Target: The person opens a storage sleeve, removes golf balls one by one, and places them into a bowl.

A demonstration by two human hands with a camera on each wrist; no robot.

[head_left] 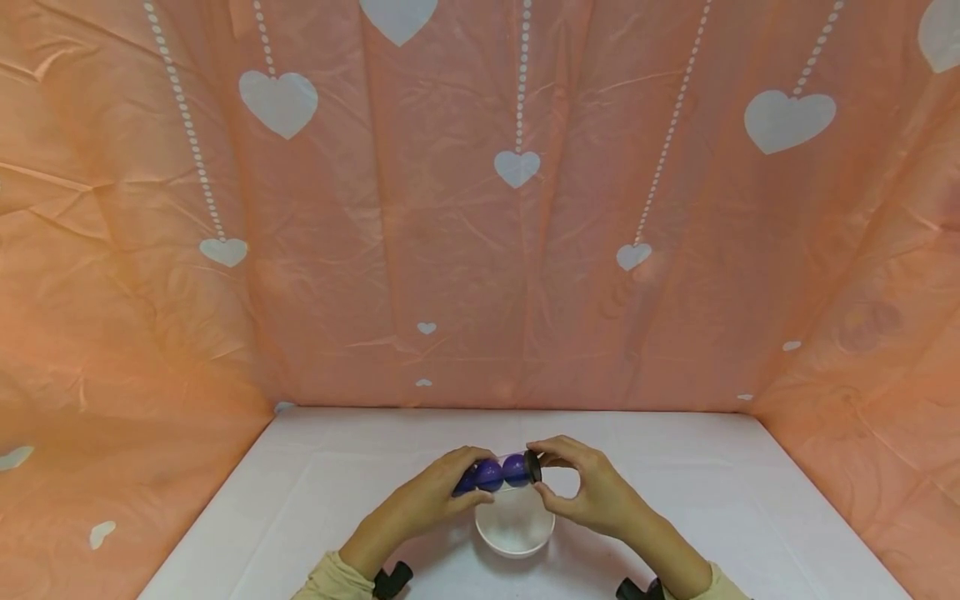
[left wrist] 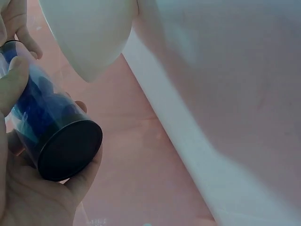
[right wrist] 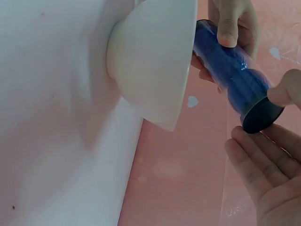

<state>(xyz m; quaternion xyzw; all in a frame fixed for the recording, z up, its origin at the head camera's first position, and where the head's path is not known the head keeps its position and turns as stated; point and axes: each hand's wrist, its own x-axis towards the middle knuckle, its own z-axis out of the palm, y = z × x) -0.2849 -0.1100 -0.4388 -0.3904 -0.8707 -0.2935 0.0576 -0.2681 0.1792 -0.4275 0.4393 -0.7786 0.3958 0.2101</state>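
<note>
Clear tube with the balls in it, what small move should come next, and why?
Probably ease the black cap off with the right hand: its thumb and fingers already pinch that end, the left hand grips the clear tube, the balls are inside, and the white bowl shows just below it in the head view.

In the head view, above the bowl (head_left: 515, 529), my left hand (head_left: 438, 492) partly hides one end of the tube (head_left: 491, 475).
</note>
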